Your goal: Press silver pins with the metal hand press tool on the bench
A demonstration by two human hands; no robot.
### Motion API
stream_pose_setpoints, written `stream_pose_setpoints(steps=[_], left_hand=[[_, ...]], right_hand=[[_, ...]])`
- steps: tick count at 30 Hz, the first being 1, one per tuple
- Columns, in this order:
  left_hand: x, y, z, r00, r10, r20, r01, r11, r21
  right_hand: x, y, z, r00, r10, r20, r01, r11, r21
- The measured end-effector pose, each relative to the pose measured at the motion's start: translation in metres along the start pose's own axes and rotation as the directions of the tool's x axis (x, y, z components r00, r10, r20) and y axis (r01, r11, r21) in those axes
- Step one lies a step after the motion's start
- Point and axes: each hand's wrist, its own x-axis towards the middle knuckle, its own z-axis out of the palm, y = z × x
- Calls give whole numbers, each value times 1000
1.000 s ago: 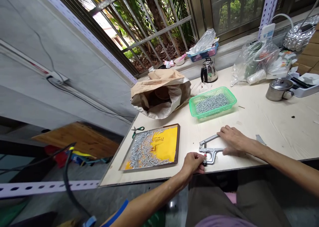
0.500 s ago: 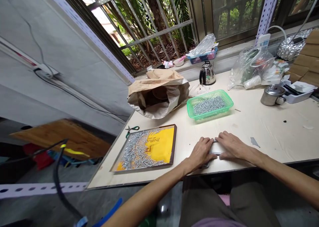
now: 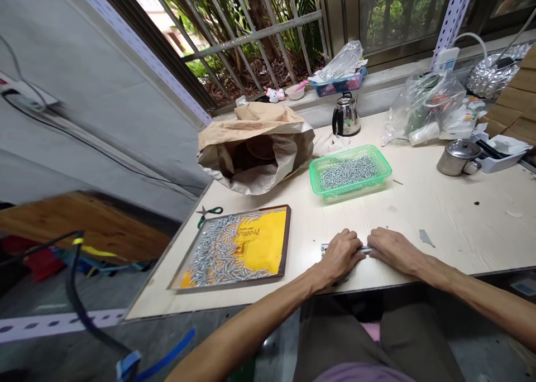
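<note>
Near the table's front edge my left hand (image 3: 342,254) and my right hand (image 3: 392,250) face each other, fingers bent and closed. Between them shows a short length of a thin grey metal strip (image 3: 365,250), pinched at both ends; most of it is hidden by the fingers. A silvery metal end with small holes (image 3: 324,249) sticks out left of my left hand, and I cannot tell if it is the same piece. To the left, a shallow tray (image 3: 287,242) with a yellow bottom holds many small silver screws or pins. A green basket (image 3: 319,190) farther back holds more.
Green-handled scissors (image 3: 215,210) lie behind the tray. An open brown paper bag (image 3: 259,125), a steel kettle (image 3: 347,115) and a lidded steel cup (image 3: 458,158) stand farther back. A grey scrap (image 3: 426,237) lies right of my right hand.
The two grey bars that showed apart between my hands now show as one narrow strip. My fingers have closed in on it, and the holed metal end has come into sight. The view has shifted slightly.
</note>
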Motion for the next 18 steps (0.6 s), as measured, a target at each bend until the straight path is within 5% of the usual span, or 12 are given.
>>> stream_pose_setpoints(steps=[8, 12, 18], left_hand=[[-5, 12, 1, 990, -121, -74, 122, 993, 11], [-19, 20, 25, 963, -129, -235, 128, 992, -18], [-39, 38, 59, 947, 12, -321, -23, 999, -30]], right_hand=[[0, 6, 2, 995, 47, -84, -45, 998, 32], [5, 19, 1, 999, 45, -26, -44, 999, 26], [21, 39, 3, 997, 31, -74, -30, 1000, 6]])
